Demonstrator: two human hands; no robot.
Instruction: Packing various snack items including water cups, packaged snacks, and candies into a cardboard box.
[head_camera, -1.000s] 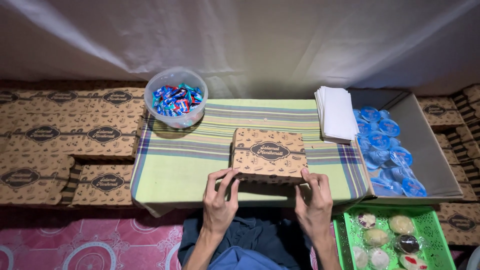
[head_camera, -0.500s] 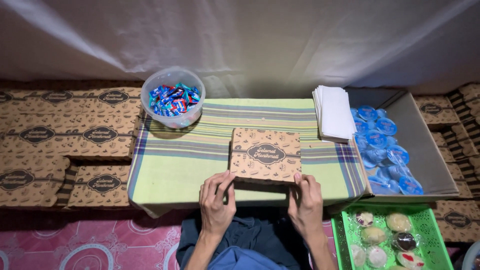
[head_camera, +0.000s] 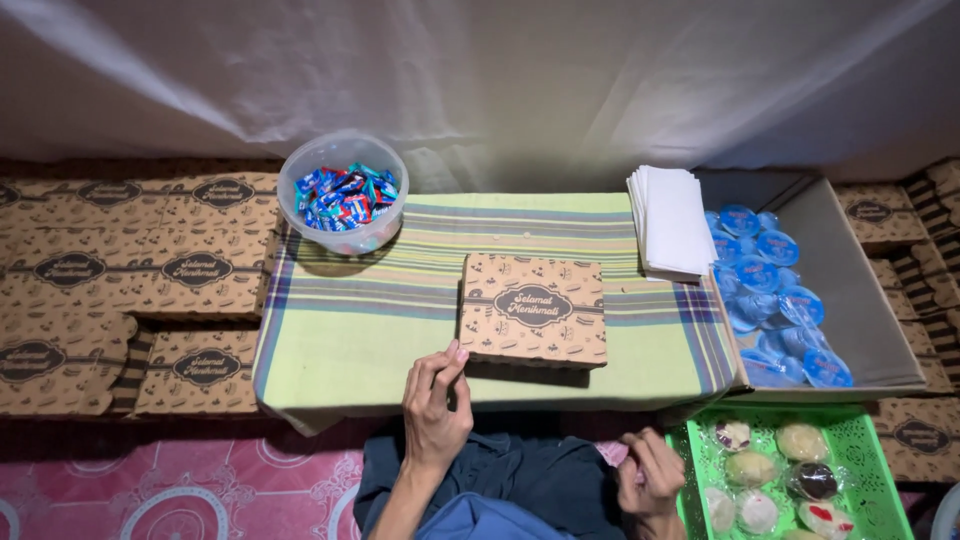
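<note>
While box (head_camera: 533, 310) lies flat, long axis left-right | hands (head_camera: 436, 410) open, empty

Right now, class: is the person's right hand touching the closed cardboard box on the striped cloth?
Apart. The head view shows the right hand low beside the green basket, with striped cloth and lap between it and the cardboard box.

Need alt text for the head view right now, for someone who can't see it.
A closed brown patterned box sits on a green striped cloth; the left hand rests at its near-left corner, the right hand by a green basket of wrapped cakes. A tub of candies stands behind.
</note>
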